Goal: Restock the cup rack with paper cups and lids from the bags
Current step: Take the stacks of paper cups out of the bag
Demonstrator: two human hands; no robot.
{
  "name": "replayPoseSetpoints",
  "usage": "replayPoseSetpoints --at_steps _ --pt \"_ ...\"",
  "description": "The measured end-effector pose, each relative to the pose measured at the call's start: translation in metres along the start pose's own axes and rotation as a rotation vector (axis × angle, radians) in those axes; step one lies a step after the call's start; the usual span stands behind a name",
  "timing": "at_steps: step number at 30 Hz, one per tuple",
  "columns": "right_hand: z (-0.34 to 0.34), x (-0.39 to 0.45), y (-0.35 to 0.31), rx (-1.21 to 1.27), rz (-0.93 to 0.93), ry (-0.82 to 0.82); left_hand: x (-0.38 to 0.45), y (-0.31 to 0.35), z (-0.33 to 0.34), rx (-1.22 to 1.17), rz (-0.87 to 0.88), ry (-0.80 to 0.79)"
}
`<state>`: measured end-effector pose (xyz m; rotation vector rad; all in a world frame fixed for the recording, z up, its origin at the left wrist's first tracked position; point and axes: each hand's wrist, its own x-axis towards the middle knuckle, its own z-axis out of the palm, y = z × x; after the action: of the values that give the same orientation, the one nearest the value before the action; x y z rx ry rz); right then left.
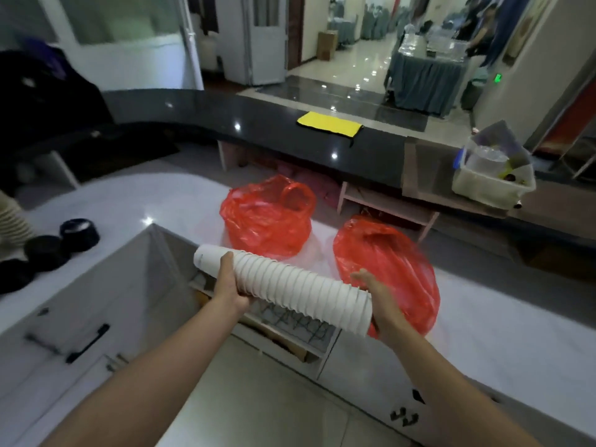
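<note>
From the head camera, a long nested stack of white paper cups (283, 285) lies nearly level in the air, its closed narrow end up to the left and its open wide end lower to the right, rims showing as close ribs along its length. The left hand (230, 285) wraps around it near the narrow end, thumb curled over the top; the right hand (375, 296) cups the wide end, fingers bent against the rim. The stack hangs above the white counter (483, 317), over an open shelf with a wire rack (296, 324) below the counter's edge. Just behind the stack sit two red plastic bags (267, 214), one left of centre and one beyond the right hand. Left of the stack, black lids (79, 233) rest on the counter. Farther behind runs a dark curved bar top (225, 121) with a yellow cloth (329, 124).
</note>
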<state>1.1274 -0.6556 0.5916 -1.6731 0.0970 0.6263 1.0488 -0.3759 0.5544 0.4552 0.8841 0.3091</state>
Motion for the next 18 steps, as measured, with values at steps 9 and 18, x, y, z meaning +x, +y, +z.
replayPoseSetpoints --at_steps 9,18 --pt "0.104 0.025 -0.012 -0.205 -0.238 -0.337 -0.035 0.061 -0.099 -0.182 0.120 0.093" --pt "0.254 0.035 -0.049 -1.065 -0.307 -0.955 -0.045 0.188 -0.190 -0.244 0.404 0.166"
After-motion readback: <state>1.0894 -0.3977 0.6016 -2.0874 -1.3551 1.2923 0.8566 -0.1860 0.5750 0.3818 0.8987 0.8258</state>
